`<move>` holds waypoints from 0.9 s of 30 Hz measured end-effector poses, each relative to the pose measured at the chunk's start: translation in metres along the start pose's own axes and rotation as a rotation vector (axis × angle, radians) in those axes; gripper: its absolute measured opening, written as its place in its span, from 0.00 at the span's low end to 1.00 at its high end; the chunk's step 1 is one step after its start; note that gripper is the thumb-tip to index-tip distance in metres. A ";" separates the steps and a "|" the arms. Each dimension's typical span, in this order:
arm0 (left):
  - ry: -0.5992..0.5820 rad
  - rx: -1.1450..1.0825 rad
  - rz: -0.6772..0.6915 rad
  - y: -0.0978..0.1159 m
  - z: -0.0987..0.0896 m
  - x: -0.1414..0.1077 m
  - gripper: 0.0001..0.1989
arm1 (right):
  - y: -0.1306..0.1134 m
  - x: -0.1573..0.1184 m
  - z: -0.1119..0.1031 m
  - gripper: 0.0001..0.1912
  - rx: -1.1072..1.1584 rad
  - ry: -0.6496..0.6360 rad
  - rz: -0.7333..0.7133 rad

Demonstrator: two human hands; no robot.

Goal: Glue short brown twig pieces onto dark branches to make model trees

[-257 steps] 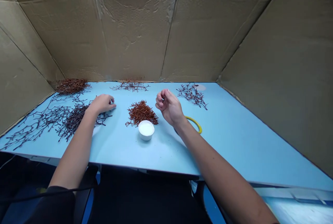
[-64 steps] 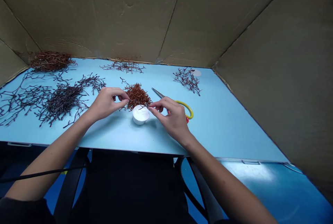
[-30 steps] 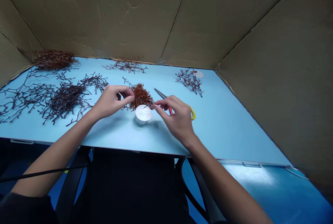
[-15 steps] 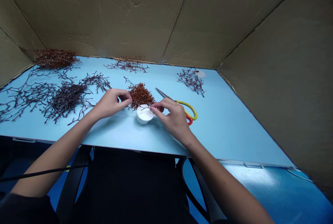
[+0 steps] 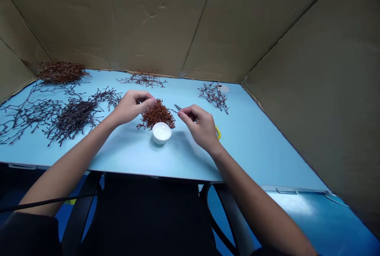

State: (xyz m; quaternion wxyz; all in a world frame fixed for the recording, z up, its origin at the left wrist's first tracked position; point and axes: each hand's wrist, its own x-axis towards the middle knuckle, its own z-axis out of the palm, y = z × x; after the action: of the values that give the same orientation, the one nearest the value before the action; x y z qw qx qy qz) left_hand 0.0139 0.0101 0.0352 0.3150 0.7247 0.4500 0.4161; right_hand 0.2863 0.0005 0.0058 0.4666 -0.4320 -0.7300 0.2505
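My left hand (image 5: 135, 106) is pinched closed over the upper left of a reddish-brown pile of short twigs (image 5: 160, 115); what its fingertips hold, if anything, is too small to make out. To the right of that pile, my right hand (image 5: 199, 124) pinches a thin dark twig (image 5: 174, 110) that points left from its fingertips. A small white cup (image 5: 161, 133) with white contents stands just in front of the pile, touched by neither hand. Scissors lie beneath my right hand, with a blade tip and part of the yellow handle (image 5: 218, 132) showing.
Dark branching twigs (image 5: 75, 117) spread over the left of the blue table (image 5: 252, 145). A reddish bundle (image 5: 61, 72) lies at the back left, thin twigs (image 5: 144, 79) at the back middle, and another cluster (image 5: 214, 96) beside a pale disc (image 5: 223, 88). Cardboard walls (image 5: 148, 22) enclose the table.
Both hands have lifted away from above the white cup and moved apart. My right hand now covers more of the scissors. The view has shifted slightly.
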 end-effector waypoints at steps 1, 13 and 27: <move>0.019 0.038 0.004 -0.006 0.000 0.006 0.14 | 0.006 0.007 0.000 0.11 0.075 0.011 0.058; -0.097 0.394 0.083 -0.060 0.003 0.005 0.10 | 0.021 0.025 -0.009 0.14 0.238 -0.062 0.188; -0.185 0.432 -0.010 -0.067 -0.015 0.012 0.08 | 0.015 0.003 -0.007 0.04 -0.138 -0.319 -0.289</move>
State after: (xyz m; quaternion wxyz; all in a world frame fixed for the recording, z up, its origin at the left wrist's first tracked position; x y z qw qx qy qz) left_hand -0.0220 0.0491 -0.0098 0.1944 0.8081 0.5013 0.2405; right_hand 0.2981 0.0103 -0.0015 0.3455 -0.3085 -0.8644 0.1958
